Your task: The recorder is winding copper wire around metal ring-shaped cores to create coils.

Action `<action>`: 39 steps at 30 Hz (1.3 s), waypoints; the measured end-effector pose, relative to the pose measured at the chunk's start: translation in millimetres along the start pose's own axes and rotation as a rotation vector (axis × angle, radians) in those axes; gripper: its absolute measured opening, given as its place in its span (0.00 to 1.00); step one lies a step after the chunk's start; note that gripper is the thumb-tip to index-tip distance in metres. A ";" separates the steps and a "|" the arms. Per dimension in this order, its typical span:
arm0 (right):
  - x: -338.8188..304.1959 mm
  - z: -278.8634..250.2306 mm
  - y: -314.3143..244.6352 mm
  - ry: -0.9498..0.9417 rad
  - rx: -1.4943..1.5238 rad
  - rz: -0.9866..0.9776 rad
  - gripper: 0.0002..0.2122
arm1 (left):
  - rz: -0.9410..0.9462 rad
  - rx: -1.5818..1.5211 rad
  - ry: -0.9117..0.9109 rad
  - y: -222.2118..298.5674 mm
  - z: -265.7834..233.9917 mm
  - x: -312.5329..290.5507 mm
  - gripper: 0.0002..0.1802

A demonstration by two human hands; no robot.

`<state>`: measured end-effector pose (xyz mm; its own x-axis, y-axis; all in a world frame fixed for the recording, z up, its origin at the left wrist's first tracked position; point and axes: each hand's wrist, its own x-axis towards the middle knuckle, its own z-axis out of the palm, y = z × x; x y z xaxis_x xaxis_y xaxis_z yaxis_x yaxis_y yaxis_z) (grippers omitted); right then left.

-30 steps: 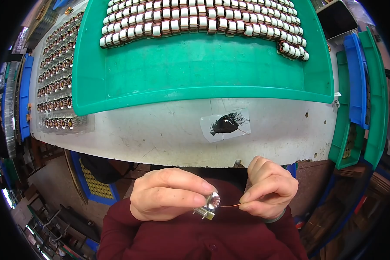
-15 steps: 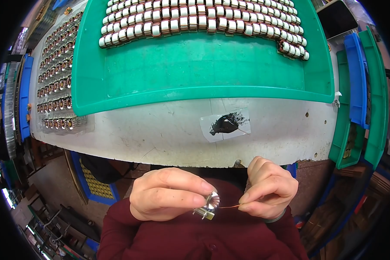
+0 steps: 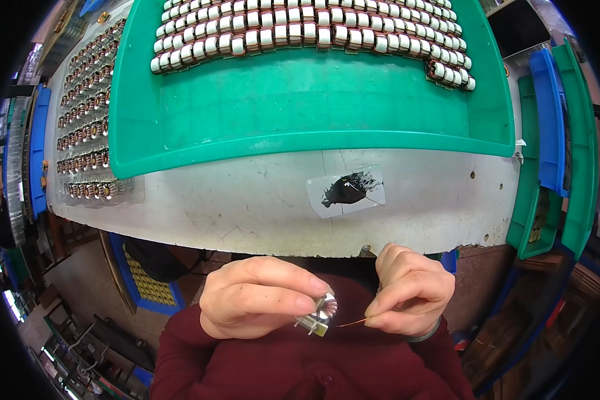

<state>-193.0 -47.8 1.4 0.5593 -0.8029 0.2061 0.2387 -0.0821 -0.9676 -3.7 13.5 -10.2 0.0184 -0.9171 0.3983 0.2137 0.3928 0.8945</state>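
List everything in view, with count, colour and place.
Table: one, whitish, centre
Large tray: one, green, on table
Tray coils: many, white and brown, inside it
Other coils: many, brown and white, table's left
Card: one, white with black smear, on table
Flat device: one, dark-faced, upper right
Bins: several, blue and green, right edge
Grid panel: one, yellow in blue frame, lower left
Wound coil: one, white and copper, lower centre
Strand: one, coppery, lower centre
Left hand: one, bare, holding the wound coil
Right hand: one, bare, pinching the strand
Garment: one, maroon, lower edge
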 end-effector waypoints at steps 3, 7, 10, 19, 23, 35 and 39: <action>-0.8 0.1 1.7 0.017 0.071 0.015 0.07 | -0.039 -0.032 0.016 0.3 2.0 0.2 0.05; -2.6 1.3 2.9 0.076 0.085 0.017 0.07 | -0.077 -0.089 0.075 1.0 6.0 -3.6 0.09; -3.1 1.6 2.7 0.094 0.086 0.016 0.07 | -0.089 -0.110 0.094 1.2 6.6 -4.4 0.11; -3.2 1.2 2.2 0.068 0.042 0.006 0.07 | -0.077 -0.107 0.083 1.3 5.6 -4.4 0.11; -2.5 2.0 1.7 0.072 0.035 0.024 0.07 | -0.062 -0.093 0.080 0.8 5.1 -4.6 0.11; -2.1 3.4 0.8 0.077 -0.071 -0.036 0.08 | -0.036 -0.061 0.057 0.2 3.5 -4.0 0.10; -2.7 4.0 0.4 0.085 -0.129 -0.068 0.08 | 0.009 -0.001 -0.013 -0.8 -0.6 -2.7 0.08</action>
<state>-191.3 -43.3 1.1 0.4748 -0.8395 0.2643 0.1666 -0.2091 -0.9636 -3.3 15.6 -12.1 0.0073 -0.9126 0.4089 0.2146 0.4008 0.8907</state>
